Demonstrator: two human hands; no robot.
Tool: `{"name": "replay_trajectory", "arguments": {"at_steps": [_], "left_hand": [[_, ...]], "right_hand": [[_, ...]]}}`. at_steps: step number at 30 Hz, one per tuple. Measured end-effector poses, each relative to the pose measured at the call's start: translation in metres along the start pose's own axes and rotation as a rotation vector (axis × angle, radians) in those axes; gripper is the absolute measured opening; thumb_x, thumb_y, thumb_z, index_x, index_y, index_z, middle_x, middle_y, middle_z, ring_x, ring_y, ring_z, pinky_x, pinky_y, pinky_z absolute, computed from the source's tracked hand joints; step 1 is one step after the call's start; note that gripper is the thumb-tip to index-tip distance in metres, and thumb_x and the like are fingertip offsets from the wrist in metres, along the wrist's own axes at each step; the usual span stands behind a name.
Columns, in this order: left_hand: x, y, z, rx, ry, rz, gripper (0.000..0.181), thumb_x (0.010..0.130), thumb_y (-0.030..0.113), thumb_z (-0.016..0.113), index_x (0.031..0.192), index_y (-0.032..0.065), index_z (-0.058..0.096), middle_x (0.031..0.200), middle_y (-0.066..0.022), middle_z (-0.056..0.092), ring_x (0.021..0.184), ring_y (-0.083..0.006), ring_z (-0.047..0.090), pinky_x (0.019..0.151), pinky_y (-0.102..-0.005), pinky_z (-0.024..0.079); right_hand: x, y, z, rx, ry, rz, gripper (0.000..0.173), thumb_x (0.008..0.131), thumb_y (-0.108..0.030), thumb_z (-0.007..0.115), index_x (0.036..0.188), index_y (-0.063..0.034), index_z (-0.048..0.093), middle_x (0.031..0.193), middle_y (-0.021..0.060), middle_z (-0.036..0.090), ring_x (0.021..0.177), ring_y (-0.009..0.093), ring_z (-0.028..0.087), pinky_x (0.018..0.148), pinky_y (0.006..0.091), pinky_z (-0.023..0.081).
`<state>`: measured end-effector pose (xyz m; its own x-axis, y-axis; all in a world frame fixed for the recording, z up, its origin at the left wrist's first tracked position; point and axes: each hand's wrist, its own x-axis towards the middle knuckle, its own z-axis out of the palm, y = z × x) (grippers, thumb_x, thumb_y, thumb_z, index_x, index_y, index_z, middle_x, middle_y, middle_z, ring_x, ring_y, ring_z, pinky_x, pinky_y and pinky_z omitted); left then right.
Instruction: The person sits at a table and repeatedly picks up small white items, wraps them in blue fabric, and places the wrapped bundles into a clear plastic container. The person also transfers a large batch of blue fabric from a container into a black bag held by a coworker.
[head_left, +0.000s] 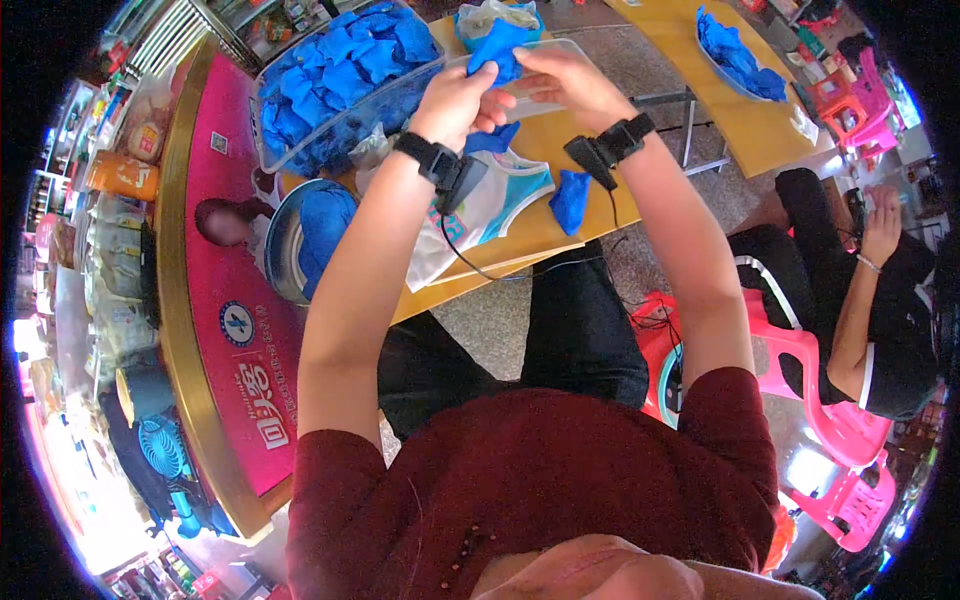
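Observation:
A small piece of blue cloth (501, 51) is held up above the table between both hands. My left hand (456, 105) pinches its lower left part under the thumb. At its right edge, the fingertips of my right hand (574, 81) grip the cloth. Just below the hands another blue piece (495, 139) lies partly over a white and turquoise garment (517, 191). To the right of the garment rests a separate blue piece (571, 202). A clear plastic bin (262, 154) heaped with blue pieces (352, 60) stands beyond my left forearm.
A metal basin (281, 247) with blue cloth is left of my forearm. Behind my hands is a small blue basket (541, 34). A second table (720, 112) bears a plate of blue cloth (739, 60). At right, a person (862, 300) sits on a pink chair (810, 367).

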<state>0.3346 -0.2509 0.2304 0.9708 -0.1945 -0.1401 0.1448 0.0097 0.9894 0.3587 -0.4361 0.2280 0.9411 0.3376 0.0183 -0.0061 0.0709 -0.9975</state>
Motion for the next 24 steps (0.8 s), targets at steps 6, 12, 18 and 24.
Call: {"name": "replay_trajectory", "arguments": {"at_steps": [6,12,18,24], "left_hand": [[-0.065,-0.011,0.007,-0.144,-0.01,0.037,0.035,0.091,0.043,0.058,0.091,0.0075,0.061,0.07,-0.0043,0.063,0.048,-0.0082,0.053,0.039,-0.0204,0.038],[-0.129,-0.022,-0.005,-0.145,0.008,0.028,0.032,0.092,0.038,0.058,0.076,0.01,0.054,0.054,0.002,0.048,0.04,-0.0066,0.042,0.035,-0.0223,0.028],[-0.174,-0.059,-0.002,-0.385,0.108,-0.066,0.02,0.088,0.028,0.062,0.09,0.009,0.057,0.072,0.0014,0.057,0.059,-0.0074,0.054,0.047,-0.0205,0.04],[-0.194,-0.099,0.013,-0.029,0.317,0.49,0.017,0.09,0.019,0.064,0.094,0.0045,0.057,0.079,0.0009,0.058,0.074,-0.0071,0.056,0.068,-0.0226,0.046]], "right_hand": [[-0.05,-0.001,0.036,-0.058,0.016,-0.081,0.026,0.089,-0.037,0.064,0.083,-0.011,0.064,0.073,-0.0064,0.055,0.066,0.003,0.047,0.059,0.0196,0.035],[-0.108,0.007,0.076,-0.637,0.322,-0.733,0.026,0.074,-0.017,0.076,0.097,-0.0079,0.067,0.093,0.0075,0.065,0.072,0.019,0.062,0.065,0.0283,0.05],[-0.155,0.039,0.109,-0.689,0.149,-0.736,0.021,0.076,-0.006,0.069,0.097,-0.0062,0.065,0.089,0.0094,0.067,0.079,0.027,0.064,0.071,0.0359,0.051],[-0.166,0.065,0.141,-0.293,0.206,-0.27,0.011,0.084,-0.007,0.066,0.092,-0.0002,0.065,0.08,0.0114,0.068,0.073,0.014,0.066,0.063,0.0269,0.05]]}}
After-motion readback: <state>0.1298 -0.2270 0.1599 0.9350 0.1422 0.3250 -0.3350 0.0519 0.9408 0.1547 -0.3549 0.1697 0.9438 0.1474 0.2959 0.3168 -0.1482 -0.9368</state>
